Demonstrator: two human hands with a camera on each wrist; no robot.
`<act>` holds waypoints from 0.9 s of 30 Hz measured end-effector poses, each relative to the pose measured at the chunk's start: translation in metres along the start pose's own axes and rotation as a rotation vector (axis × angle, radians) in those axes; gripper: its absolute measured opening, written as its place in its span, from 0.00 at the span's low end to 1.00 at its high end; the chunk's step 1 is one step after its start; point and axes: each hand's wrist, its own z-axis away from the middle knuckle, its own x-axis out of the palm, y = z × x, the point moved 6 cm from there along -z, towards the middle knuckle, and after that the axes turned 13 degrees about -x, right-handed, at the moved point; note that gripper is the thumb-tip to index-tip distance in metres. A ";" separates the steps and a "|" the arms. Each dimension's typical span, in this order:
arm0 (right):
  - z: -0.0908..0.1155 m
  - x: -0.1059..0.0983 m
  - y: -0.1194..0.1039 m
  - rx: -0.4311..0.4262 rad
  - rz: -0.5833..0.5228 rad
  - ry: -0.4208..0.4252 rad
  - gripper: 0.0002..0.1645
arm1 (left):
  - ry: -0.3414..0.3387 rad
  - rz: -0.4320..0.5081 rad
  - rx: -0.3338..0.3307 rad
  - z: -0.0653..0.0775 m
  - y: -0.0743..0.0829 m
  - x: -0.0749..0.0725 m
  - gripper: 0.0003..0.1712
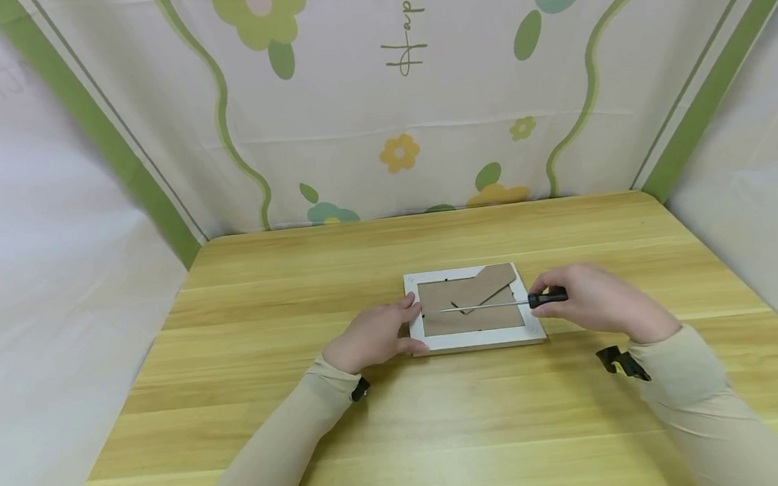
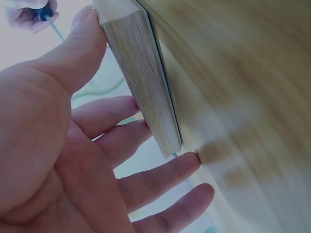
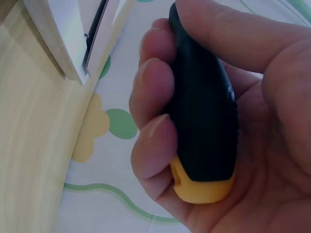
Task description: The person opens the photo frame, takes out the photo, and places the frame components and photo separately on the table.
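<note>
A white picture frame [image 1: 484, 338] lies face down on the table, its brown backing board [image 1: 438, 325] and brown easel leg [image 1: 492, 279] uppermost. Small dark tabs sit along the inner edges. My left hand [image 1: 376, 334] rests against the frame's left side, fingers fairly straight and spread; in the left wrist view the thumb and two fingertips touch its wooden edge [image 2: 138, 73]. My right hand [image 1: 598, 300] grips a screwdriver [image 1: 548, 298] by its black handle, whose butt is yellow in the right wrist view. The thin shaft points left across the backing board.
The wood-grain table [image 1: 405, 427] extends around the frame on all sides. Behind it hangs a white cloth [image 1: 349, 107] printed with flowers and green vines, with pale cloth at both sides. Both wrists wear dark straps [image 1: 622, 364].
</note>
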 end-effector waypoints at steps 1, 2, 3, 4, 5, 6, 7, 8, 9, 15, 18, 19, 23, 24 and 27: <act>-0.001 0.001 0.001 0.000 0.002 -0.002 0.10 | 0.003 0.005 -0.001 0.000 0.000 0.000 0.46; -0.001 0.002 0.001 0.000 0.002 -0.005 0.09 | 0.004 0.009 -0.003 -0.001 -0.001 0.000 0.47; -0.002 0.003 0.002 0.003 0.002 -0.009 0.09 | 0.002 0.013 -0.009 -0.001 -0.001 0.000 0.47; -0.002 0.004 0.003 0.006 0.001 -0.011 0.09 | 0.002 0.014 -0.014 -0.001 -0.001 0.000 0.47; -0.002 0.005 0.004 0.010 0.001 -0.015 0.09 | 0.002 0.013 -0.021 -0.002 -0.002 0.001 0.47; -0.002 0.006 0.004 0.016 0.001 -0.019 0.09 | 0.002 0.013 -0.028 -0.002 -0.003 0.001 0.47; -0.002 0.007 0.005 0.020 0.002 -0.021 0.09 | 0.002 0.009 -0.035 -0.002 -0.003 0.001 0.47; -0.003 0.008 0.006 0.024 0.003 -0.024 0.09 | 0.001 0.001 -0.042 -0.002 -0.004 0.001 0.47; -0.003 0.009 0.007 0.029 0.005 -0.028 0.09 | 0.000 -0.005 -0.049 -0.002 -0.004 0.001 0.47; -0.007 0.016 0.011 0.034 0.017 -0.049 0.10 | -0.012 -0.025 -0.068 -0.003 -0.007 0.003 0.47; -0.007 0.019 0.012 0.034 0.011 -0.053 0.10 | -0.019 -0.011 -0.069 -0.004 -0.007 0.003 0.47; -0.007 0.019 0.013 0.035 0.009 -0.054 0.10 | -0.020 -0.004 -0.069 -0.004 -0.008 0.003 0.47; -0.007 0.020 0.014 0.033 0.000 -0.054 0.10 | -0.028 -0.001 -0.062 -0.004 -0.008 0.003 0.47; -0.007 0.020 0.015 0.034 -0.001 -0.055 0.11 | -0.028 -0.003 -0.059 -0.004 -0.008 0.003 0.47; -0.007 0.020 0.016 0.039 -0.006 -0.056 0.11 | -0.036 -0.014 -0.056 -0.005 -0.008 0.004 0.47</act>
